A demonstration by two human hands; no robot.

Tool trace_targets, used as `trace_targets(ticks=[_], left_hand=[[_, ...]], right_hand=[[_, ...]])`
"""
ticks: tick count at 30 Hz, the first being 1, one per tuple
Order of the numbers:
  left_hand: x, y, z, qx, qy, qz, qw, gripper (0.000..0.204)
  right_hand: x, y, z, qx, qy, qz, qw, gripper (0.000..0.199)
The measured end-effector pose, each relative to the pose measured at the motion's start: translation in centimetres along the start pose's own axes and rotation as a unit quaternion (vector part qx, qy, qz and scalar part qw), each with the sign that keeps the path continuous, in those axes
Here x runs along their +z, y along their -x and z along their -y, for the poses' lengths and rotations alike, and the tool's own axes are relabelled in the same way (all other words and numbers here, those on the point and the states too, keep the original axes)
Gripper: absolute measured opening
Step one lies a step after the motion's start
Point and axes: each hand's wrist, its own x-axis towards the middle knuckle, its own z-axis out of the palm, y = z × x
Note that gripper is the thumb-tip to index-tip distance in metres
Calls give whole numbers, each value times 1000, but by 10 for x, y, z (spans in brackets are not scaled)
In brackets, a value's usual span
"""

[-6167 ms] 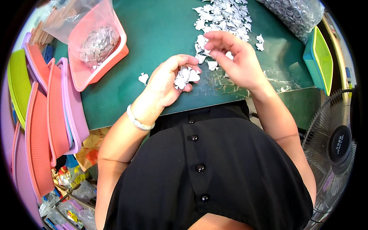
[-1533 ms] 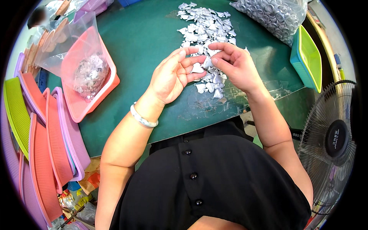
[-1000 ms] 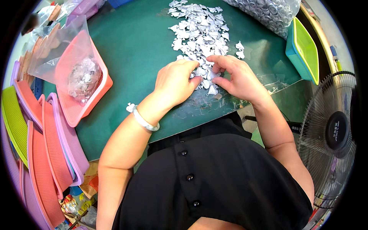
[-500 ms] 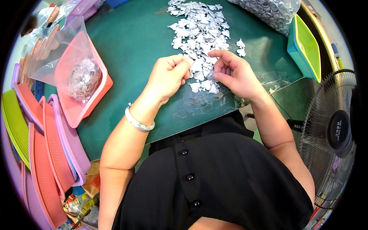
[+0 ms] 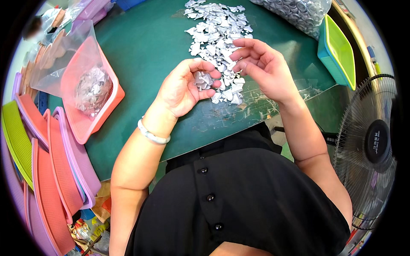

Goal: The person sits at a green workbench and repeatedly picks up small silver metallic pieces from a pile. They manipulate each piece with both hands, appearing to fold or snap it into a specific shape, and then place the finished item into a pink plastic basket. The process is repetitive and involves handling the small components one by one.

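My left hand [image 5: 181, 87], palm turned up and fingers curled, cups several small silver metal pieces [image 5: 203, 81] shaped like leaves or spades. Just right of it, my right hand [image 5: 267, 70] hovers over the pile's near part, its fingers bent and apart from the thumb. I see nothing held in it. Loose pieces of the same kind form a long heap [image 5: 220, 36] running away from me across the green tabletop [image 5: 145, 38].
At left, a pink basket [image 5: 115, 109] holds a clear bag of silver pieces [image 5: 93, 90]. Stacked baskets [image 5: 55, 166] stand beside the table. A bulging clear bag [image 5: 294, 15] and a green-and-blue basket [image 5: 341, 55] lie at far right, above a fan [image 5: 378, 141].
My left hand has turned from a closed fist to palm up, uncovering the silver pieces in it. The right hand has moved slightly up and its fingers have spread.
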Motion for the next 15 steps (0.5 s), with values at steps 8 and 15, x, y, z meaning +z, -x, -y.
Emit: trace_targets(ticks=[8, 15], left_hand=[[9, 0, 16, 254, -677, -72, 687, 24], [9, -4, 20, 231, -727, -67, 643, 24]], right_hand=[[-7, 2, -16, -132, 408, 16, 903, 45], [-8, -1, -20, -126, 406, 28, 905, 53]])
